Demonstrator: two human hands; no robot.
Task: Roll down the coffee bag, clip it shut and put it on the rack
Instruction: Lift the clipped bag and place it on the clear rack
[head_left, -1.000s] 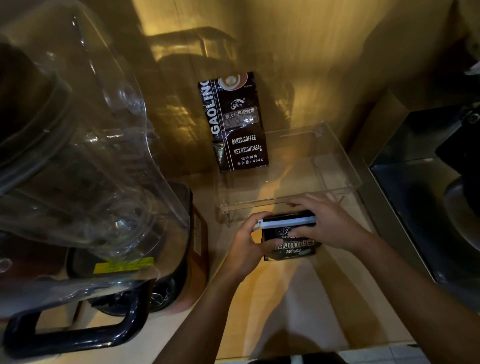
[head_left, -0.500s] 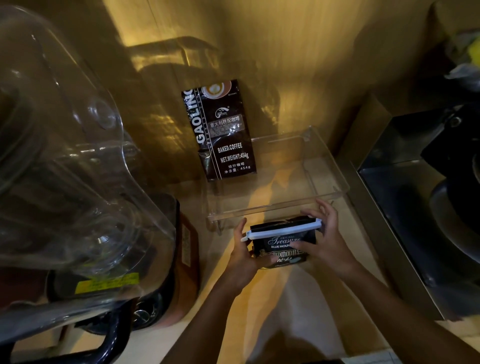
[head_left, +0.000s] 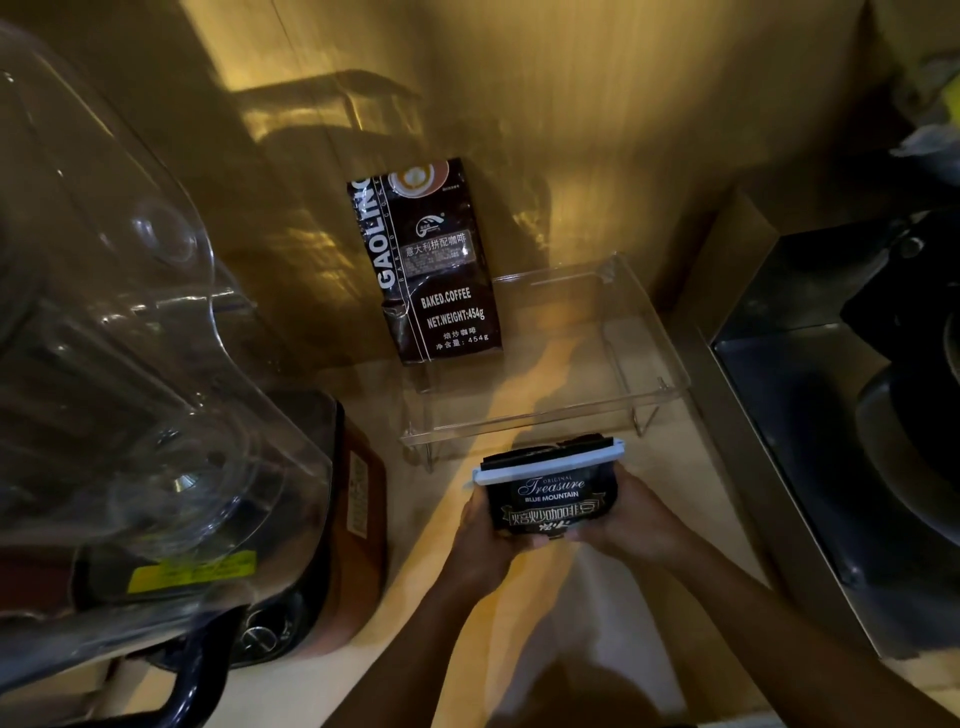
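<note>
A small black coffee bag (head_left: 553, 503) with its top rolled down is held upright between both hands, just in front of the clear acrylic rack (head_left: 670, 384). A white clip (head_left: 545, 464) runs across the rolled top. My left hand (head_left: 480, 540) grips the bag's left side and my right hand (head_left: 631, 519) grips its right side. The bag's lower part is hidden by my fingers. A taller black coffee bag (head_left: 439, 260) stands at the rack's back left, leaning on the wall.
A large clear blender jug (head_left: 119, 364) on a dark base fills the left. A brown box (head_left: 363, 509) stands beside it. A metal appliance (head_left: 841, 415) borders the right. A wooden wall rises behind the rack.
Both hands have lifted the clipped bag and turned it upright, so its front label now faces me. My right hand moved from the top of the bag to its right side.
</note>
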